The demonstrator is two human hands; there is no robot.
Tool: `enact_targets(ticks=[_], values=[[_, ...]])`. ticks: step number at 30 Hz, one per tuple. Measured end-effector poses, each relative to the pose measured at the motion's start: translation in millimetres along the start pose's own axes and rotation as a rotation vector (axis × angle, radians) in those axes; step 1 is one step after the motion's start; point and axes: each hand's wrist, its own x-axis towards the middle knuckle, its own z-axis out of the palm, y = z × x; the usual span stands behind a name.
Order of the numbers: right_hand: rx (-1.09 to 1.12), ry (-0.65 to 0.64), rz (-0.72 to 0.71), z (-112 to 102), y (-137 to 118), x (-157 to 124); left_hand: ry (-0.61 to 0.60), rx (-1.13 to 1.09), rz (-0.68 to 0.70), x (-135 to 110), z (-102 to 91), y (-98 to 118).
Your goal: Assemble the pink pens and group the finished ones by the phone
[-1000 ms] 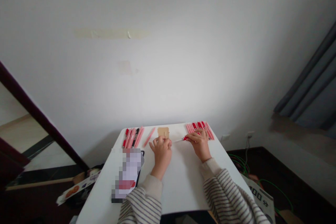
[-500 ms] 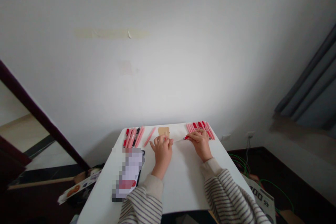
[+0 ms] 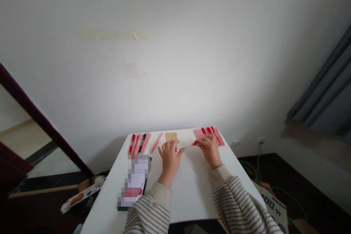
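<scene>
My right hand (image 3: 210,150) is closed around the red end of a pen (image 3: 195,143), close to the right-hand row of pens. From that grip, a thin pale length (image 3: 188,146) reaches across toward my left hand (image 3: 170,156). A small red pen part (image 3: 176,149) shows at the left fingertips, partly covered by them. My left thumb stands apart from the fingers, beside the end of the pale length; whether they touch is unclear. Just beyond the left hand lies a tan patch (image 3: 171,136), and one pink pen (image 3: 156,143) rests to its left.
On the white table (image 3: 192,193), several pink, red and black pens (image 3: 139,144) lie in a group at the left. Another row of pink and red pens (image 3: 216,135) sits at the back right. A phone (image 3: 135,182), blurred out, lies near my left sleeve. The wall (image 3: 175,80) rises behind.
My left thumb has spread away from the fingers, and the red part at those fingertips has turned more upright. My right hand stays where it was.
</scene>
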Motion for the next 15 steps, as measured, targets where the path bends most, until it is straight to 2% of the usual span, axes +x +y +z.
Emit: enact_targets(ticks=[15], values=[[-0.004, 0.011, 0.004, -0.8, -2.0, 0.2, -0.021, -0.022, 0.006, 0.0, 1.4, 0.2]])
